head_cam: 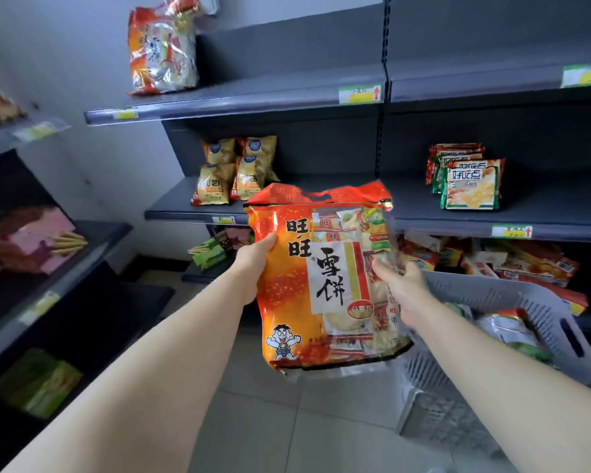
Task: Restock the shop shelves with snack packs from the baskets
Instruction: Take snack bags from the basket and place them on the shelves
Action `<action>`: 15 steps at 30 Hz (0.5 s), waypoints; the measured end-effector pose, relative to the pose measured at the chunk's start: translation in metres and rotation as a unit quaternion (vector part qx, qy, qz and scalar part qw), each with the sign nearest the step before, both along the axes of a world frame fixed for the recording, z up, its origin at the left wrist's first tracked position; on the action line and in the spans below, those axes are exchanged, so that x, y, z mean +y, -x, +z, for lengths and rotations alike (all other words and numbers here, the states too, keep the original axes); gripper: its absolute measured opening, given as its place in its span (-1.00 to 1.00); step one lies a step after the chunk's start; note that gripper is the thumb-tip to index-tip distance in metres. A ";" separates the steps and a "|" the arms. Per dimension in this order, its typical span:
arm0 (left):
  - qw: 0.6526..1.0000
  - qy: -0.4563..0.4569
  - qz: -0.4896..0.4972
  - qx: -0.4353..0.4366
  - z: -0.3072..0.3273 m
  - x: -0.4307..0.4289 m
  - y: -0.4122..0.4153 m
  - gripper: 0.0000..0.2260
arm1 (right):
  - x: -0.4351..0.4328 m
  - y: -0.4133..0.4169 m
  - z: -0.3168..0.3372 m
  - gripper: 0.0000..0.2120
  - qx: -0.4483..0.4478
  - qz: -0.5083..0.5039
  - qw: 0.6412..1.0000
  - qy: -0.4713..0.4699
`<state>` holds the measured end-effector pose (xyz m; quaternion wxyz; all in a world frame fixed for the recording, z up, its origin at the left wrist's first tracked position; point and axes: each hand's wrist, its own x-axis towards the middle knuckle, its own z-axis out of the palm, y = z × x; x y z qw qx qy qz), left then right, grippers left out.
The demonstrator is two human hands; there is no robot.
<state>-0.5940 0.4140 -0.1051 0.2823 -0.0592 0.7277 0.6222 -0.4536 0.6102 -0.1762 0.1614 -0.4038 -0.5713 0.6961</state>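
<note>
**Item:** pack (325,278), large, upright, front to the camera.

**Look:** Glossy red-orange film with pale speckles. Red top band with a cut-out carry slot. White panel bearing black brush characters, with bold white characters above and left of it. Cartoon boy at the lower left. The clear right side shows small wrapped pieces inside.

**Grip:** Left hand (253,264) grasps the left edge, thumb on the front, fingers hidden behind. Right hand (403,285) grasps the right edge, thumb over the clear part.

**Place:** Held in the air between both hands, in front of the shelves. Its lower right corner overlaps the basket rim in view; whether they touch cannot be told.

**Around the grip:**
- Below and right of the right hand: grey basket (539,312) with more packs inside.
- Behind, above the left hand: yellow packs (232,172) standing on the middle shelf (410,203).
- Above the right hand, same shelf: green packs (471,182), upright in a row.
- High above the left hand: a similar red pack (162,49) upright on the top shelf (287,87).
- Behind the right hand, a shelf lower: red packs (526,264) lying flat.
</note>
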 end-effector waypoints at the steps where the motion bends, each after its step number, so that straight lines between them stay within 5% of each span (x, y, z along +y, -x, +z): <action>1: 1.000 0.025 -0.006 0.001 -0.005 -0.015 0.008 -0.05 | -0.012 0.007 0.008 -0.35 0.008 -0.005 1.000 -0.004; 2: 0.999 0.047 -0.018 0.003 -0.013 -0.030 0.019 0.15 | -0.023 0.013 0.015 -0.42 0.013 -0.011 1.000 -0.004; 4: 0.997 0.064 -0.051 0.016 -0.019 -0.061 0.029 0.21 | -0.042 0.029 0.025 -0.45 0.023 -0.021 0.999 -0.011; 8: 0.995 0.057 -0.073 0.045 0.008 -0.106 0.014 -0.10 | -0.076 0.061 0.050 -0.40 0.055 -0.014 0.998 -0.001; 15: 0.987 0.012 0.084 0.138 0.022 -0.156 0.050 -0.43 | -0.125 0.122 0.109 -0.62 0.102 0.108 0.986 -0.078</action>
